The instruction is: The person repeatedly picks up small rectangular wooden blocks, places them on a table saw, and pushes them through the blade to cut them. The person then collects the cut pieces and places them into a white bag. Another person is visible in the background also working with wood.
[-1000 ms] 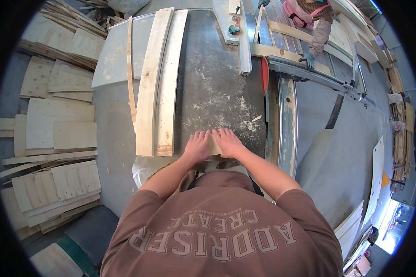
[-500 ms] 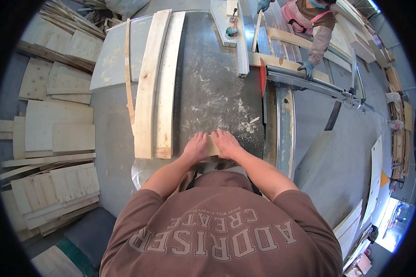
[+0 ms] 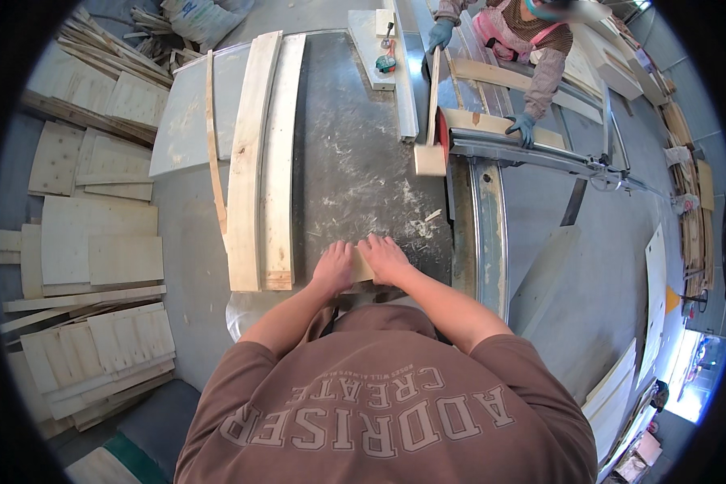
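At the near edge of the dark saw table, my left hand and my right hand grip a short pale wood piece from its two sides. My fingers wrap over its far edge; its underside is hidden. Left of my hands lie a long wide wooden board and a narrower long board, side by side. Farther off, right of centre, the end of a wooden block juts past the red blade guard.
Across the saw, a co-worker's gloved hand rests by the sliding fence, the other on a wooden stick. A metal rip fence stands beside a small green-red tool. Stacked panels line the left floor.
The co-worker's wood has come nearer past the red guard, its end now jutting over the table. My hands keep their grip on the short piece. The view has shifted slightly.
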`<state>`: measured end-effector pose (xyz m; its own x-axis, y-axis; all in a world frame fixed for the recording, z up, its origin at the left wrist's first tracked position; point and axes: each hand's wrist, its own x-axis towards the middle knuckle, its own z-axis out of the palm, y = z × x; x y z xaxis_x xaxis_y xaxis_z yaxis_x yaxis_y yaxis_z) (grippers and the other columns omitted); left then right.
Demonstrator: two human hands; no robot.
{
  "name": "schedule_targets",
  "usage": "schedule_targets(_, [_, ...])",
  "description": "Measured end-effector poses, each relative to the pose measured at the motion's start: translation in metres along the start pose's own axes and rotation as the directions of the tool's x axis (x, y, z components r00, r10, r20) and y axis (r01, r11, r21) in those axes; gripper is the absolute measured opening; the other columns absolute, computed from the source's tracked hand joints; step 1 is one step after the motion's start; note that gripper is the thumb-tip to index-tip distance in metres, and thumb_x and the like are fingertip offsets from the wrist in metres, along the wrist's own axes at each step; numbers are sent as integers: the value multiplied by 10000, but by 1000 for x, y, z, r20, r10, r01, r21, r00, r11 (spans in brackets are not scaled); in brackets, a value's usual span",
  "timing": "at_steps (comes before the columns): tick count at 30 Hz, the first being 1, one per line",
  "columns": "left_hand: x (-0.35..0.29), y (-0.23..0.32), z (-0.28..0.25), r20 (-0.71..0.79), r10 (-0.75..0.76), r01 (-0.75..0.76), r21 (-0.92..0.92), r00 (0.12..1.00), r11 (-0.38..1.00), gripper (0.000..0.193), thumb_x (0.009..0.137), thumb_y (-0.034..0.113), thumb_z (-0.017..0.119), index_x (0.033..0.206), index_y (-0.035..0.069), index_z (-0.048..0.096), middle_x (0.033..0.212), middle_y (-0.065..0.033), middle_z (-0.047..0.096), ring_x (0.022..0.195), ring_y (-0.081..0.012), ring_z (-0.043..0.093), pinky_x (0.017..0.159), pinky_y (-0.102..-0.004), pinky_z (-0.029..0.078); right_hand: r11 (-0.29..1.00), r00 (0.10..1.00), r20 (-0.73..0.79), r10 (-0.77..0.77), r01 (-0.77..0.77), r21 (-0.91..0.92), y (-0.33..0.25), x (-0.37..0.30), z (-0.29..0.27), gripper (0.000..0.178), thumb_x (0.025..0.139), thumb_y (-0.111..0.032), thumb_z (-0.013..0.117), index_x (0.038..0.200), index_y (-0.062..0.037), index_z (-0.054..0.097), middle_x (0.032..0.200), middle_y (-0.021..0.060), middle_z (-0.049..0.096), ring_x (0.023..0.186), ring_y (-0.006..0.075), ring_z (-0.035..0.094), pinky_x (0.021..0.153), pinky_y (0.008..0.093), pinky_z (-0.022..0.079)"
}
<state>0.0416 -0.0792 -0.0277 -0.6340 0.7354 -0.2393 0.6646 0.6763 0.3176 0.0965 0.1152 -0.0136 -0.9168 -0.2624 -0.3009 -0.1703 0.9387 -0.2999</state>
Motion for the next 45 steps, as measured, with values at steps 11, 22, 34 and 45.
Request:
schedule_targets(11, [-31, 26, -57, -45, -176, 162, -223, 983, 961, 1225, 811, 349, 851, 1686, -82, 108, 1673, -301, 312, 1510, -478, 356, 1269, -537, 334, 613, 526, -317, 789, -640, 463, 80, 8, -16, 1025, 782, -642, 871, 1432, 54, 494, 1474, 249, 522, 1394, 423, 490, 1172, 536, 378])
schedule_targets(22, [-74, 29, -36, -90, -370, 297, -437, 925, 849, 1126, 853, 314, 815, 1676, -73, 151, 1601, -326, 373, 1478, -484, 359, 1271, -536, 310, 218, 182, -128, 975, -895, 390, 171, 74, -34, 1046, 686, -629, 900, 1400, 52, 553, 1423, 229, 604, 1379, 377, 539, 1161, 511, 417])
schedule_targets(34, [-55, -4, 17, 164, -514, 361, -880, 842, 310, 892, 861, 96, 720, 1644, -45, 317, 1597, -260, 511, 1480, -363, 504, 1182, -441, 468, 974, 945, -316, 83, -10, 226, 19, -25, -59, 886, 607, -406, 926, 1322, -38, 553, 1268, 140, 596, 1273, 332, 552, 1149, 508, 374])
schedule_targets(45, [-40, 13, 22, 109, -342, 249, -882, 933, 400, 745, 778, 177, 747, 1426, -78, 483, 1211, -310, 724, 1157, -457, 711, 1006, -475, 548, 992, 958, -260, -119, 126, 9, -5, -21, -25, 922, 608, -258, 951, 1381, -17, 509, 1297, 128, 588, 1298, 296, 556, 1176, 488, 385])
